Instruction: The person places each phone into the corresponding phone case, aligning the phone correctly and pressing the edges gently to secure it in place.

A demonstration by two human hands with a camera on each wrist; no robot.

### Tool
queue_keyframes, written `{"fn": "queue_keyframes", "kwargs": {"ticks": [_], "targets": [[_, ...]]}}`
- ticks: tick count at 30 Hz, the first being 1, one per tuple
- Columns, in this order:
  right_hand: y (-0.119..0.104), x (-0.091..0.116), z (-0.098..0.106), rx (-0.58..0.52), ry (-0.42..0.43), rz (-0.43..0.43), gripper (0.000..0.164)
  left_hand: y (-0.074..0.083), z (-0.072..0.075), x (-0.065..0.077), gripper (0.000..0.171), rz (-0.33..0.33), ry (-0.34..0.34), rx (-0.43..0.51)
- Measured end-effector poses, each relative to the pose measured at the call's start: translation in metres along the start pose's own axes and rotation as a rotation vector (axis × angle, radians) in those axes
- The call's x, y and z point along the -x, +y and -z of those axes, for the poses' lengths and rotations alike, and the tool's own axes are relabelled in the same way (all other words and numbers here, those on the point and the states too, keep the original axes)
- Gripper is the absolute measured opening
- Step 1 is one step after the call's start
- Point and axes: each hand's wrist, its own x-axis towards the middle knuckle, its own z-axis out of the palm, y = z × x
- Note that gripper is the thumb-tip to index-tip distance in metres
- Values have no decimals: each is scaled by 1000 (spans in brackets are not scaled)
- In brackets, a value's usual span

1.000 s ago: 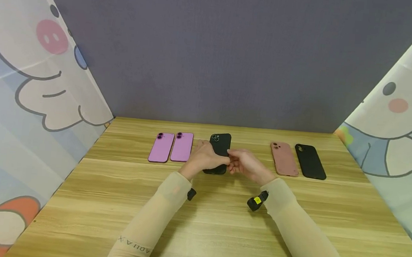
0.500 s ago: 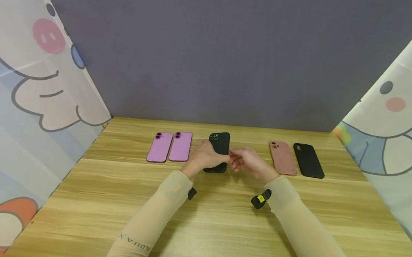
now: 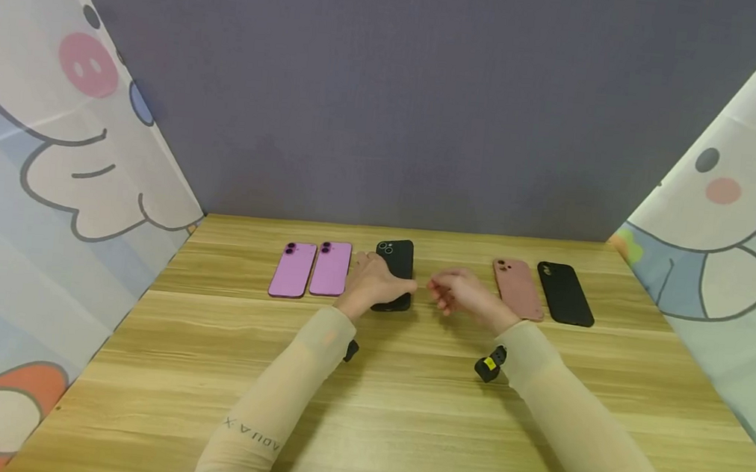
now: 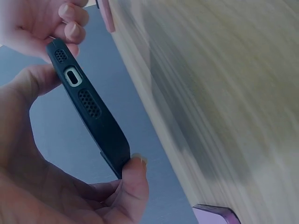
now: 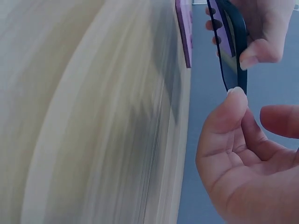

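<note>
My left hand (image 3: 373,286) grips a phone in a black case (image 3: 399,260) by its long edges, thumb on one side and fingers on the other. The phone is held up off the table, camera side toward the head view. Its bottom edge (image 4: 91,109), with port opening and speaker grilles, shows in the left wrist view; its glossy screen (image 5: 229,74) shows in the right wrist view. Just right of the phone is my right hand (image 3: 466,295), apart from it in the head view, fingers loosely curled with nothing visible in them.
Two purple phones (image 3: 292,270) lie side by side to the left. To the right lie a pink phone case (image 3: 520,290) and a black phone case (image 3: 565,293). A grey panel (image 3: 390,102) stands behind the wooden table (image 3: 401,433).
My right hand has left the phone's right edge and moved a little to the right. The phone, still in my left hand, has shifted slightly left and up in the view.
</note>
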Motion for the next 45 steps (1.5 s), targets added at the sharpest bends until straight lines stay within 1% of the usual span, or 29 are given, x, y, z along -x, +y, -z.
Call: {"fn": "queue_keyframes", "kwargs": {"ticks": [5, 12, 18, 20, 23, 26, 29, 31, 32, 35, 36, 38, 39, 42, 45], "targets": [[2, 3, 7, 30, 22, -18, 37, -1, -2, -5, 104, 17, -2, 6], [3, 9, 15, 82, 48, -38, 37, -1, -4, -10, 106, 47, -6, -32], [6, 13, 26, 135, 76, -31, 38, -1, -6, -15, 109, 36, -19, -37], [7, 14, 29, 159, 98, -31, 38, -2, -7, -17, 110, 38, -27, -33], [10, 16, 35, 223, 130, -25, 40, -3, -8, -19, 111, 45, -36, -37], [12, 18, 40, 277, 157, -17, 39, -5, -9, -22, 110, 54, -46, -73], [14, 20, 45, 346, 199, 8, 35, -6, -9, -24, 108, 65, -42, -106], [14, 21, 48, 415, 248, 37, 32, -7, -9, -26, 105, 72, -40, -122], [14, 22, 49, 432, 262, 46, 30, -7, -8, -26, 105, 74, -39, -128], [14, 22, 53, 494, 320, 53, 28, -8, -7, -28, 105, 73, -41, -137], [13, 22, 54, 495, 331, 49, 28, -8, -7, -29, 106, 73, -41, -140], [13, 21, 56, 468, 319, 37, 29, -9, -8, -30, 106, 75, -43, -144], [13, 21, 57, 467, 335, 28, 28, -10, -8, -31, 105, 78, -45, -143], [14, 18, 60, 413, 332, 12, 28, -12, -9, -32, 102, 90, -50, -137], [15, 16, 62, 382, 342, -3, 29, -14, -9, -32, 99, 104, -49, -129]]}}
